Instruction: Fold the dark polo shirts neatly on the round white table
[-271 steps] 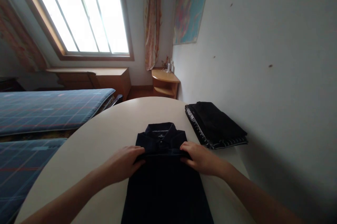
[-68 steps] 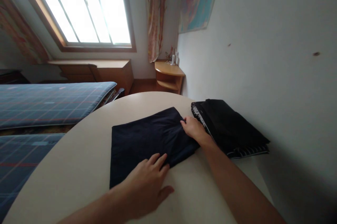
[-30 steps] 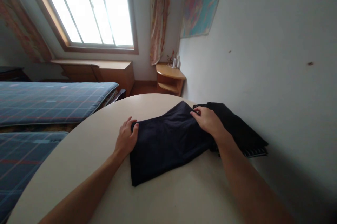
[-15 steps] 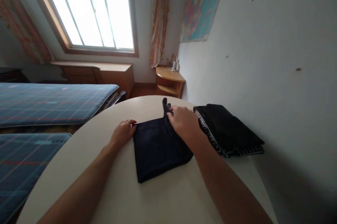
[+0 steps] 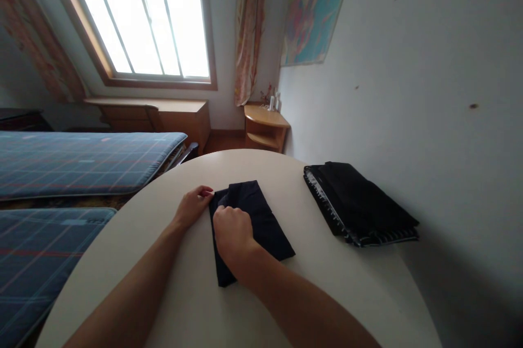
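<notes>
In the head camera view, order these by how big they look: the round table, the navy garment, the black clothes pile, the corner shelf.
1. The round table
2. The navy garment and the black clothes pile: too alike to rank, with the right hand covering part of the garment
3. The corner shelf

navy cloth (image 5: 265, 223): partly hidden by right grip (image 5: 235, 231) | poster (image 5: 316, 13): top cut off
</notes>
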`<state>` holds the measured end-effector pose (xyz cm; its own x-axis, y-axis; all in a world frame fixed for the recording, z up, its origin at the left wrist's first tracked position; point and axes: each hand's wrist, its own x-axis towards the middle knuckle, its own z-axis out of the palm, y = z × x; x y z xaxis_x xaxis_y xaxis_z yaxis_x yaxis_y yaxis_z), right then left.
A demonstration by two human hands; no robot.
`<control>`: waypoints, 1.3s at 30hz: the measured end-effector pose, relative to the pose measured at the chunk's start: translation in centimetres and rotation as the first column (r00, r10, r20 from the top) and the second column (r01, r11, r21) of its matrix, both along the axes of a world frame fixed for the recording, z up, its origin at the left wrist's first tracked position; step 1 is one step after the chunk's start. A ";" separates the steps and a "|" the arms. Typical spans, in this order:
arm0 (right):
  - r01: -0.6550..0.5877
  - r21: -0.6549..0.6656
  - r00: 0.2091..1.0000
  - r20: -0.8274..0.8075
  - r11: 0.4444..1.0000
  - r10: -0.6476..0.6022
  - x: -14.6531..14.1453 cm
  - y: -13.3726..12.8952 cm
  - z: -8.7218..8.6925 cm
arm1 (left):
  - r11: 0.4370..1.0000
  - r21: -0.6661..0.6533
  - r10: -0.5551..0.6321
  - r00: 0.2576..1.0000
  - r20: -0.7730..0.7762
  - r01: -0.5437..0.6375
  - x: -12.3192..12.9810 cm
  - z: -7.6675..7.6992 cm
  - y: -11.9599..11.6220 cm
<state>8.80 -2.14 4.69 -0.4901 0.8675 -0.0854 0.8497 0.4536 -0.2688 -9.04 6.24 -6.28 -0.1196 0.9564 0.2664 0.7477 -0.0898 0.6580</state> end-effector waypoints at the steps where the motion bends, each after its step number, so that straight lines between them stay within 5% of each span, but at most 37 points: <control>1: 0.004 0.007 1.000 0.010 1.000 -0.004 0.0 -0.2 -0.7 | 1.000 0.003 -0.001 1.000 0.005 0.001 0.0 0.0 0.0; 10: -0.071 0.282 0.997 -0.008 0.957 0.077 3.3 -2.4 -5.6 | 0.999 0.036 0.021 1.000 0.004 -0.021 0.6 0.0 -0.2; 20: -0.366 0.240 0.913 -0.098 0.899 0.397 13.4 1.1 -5.6 | 0.998 0.022 -0.056 0.990 -0.131 0.060 2.9 1.3 -1.6; 28: -0.162 0.318 0.950 -0.206 0.934 0.235 17.8 2.9 -7.2 | 0.990 0.009 -0.137 0.990 -0.018 0.138 5.0 1.5 -2.6; 32: -0.050 0.364 0.966 -0.220 0.930 0.139 18.9 3.8 -7.1 | 0.937 0.161 -0.298 0.950 -0.090 0.309 5.2 1.1 -2.6; 35: -0.050 0.418 0.970 -0.197 0.907 0.144 18.6 3.4 -7.2 | 0.883 0.153 -0.426 0.894 -0.137 0.444 5.2 0.6 -2.6; 39: -0.107 0.499 0.965 -0.155 0.860 0.209 16.8 2.8 -7.7 | 0.875 0.100 -0.458 0.878 -0.141 0.473 5.2 0.3 -2.6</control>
<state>25.57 0.68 -3.00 -0.5860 0.6833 0.4355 0.7081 0.6931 -0.1348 -3.84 3.59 -5.97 0.3680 0.8508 0.3750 0.6649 -0.5228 0.5335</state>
